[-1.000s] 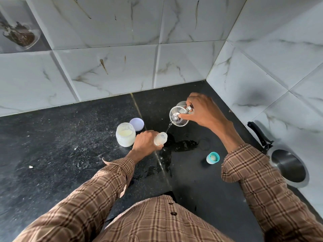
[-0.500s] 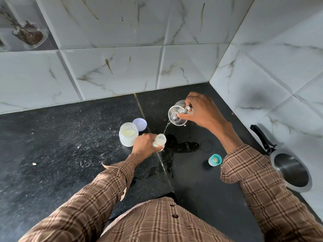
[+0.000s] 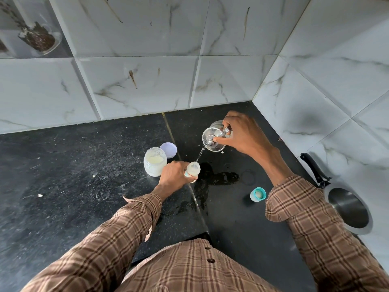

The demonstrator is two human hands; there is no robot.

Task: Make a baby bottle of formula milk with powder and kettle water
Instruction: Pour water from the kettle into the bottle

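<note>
My left hand (image 3: 173, 175) grips a small baby bottle (image 3: 193, 169), standing open-topped on the black counter (image 3: 84, 186). My right hand (image 3: 244, 133) holds a small steel kettle (image 3: 213, 138) tilted toward the bottle, with a finger on its lid knob. A thin stream of water (image 3: 200, 153) runs from the spout into the bottle's mouth. To the left of the bottle stands an open jar of pale formula powder (image 3: 155, 164), with its lilac lid (image 3: 168, 150) lying behind it. The teal bottle cap with teat (image 3: 258, 194) lies on the counter to the right.
A puddle of spilled water (image 3: 219, 178) spreads on the counter just right of the bottle. A steel pan with a black handle (image 3: 347, 207) sits by the right wall. Marble-tiled walls meet in a corner behind the kettle. A glass bowl (image 3: 40, 39) rests on a shelf at upper left.
Water keeps pouring from the kettle into the bottle. Both hands hold almost the same pose; only the camera view has shifted slightly.
</note>
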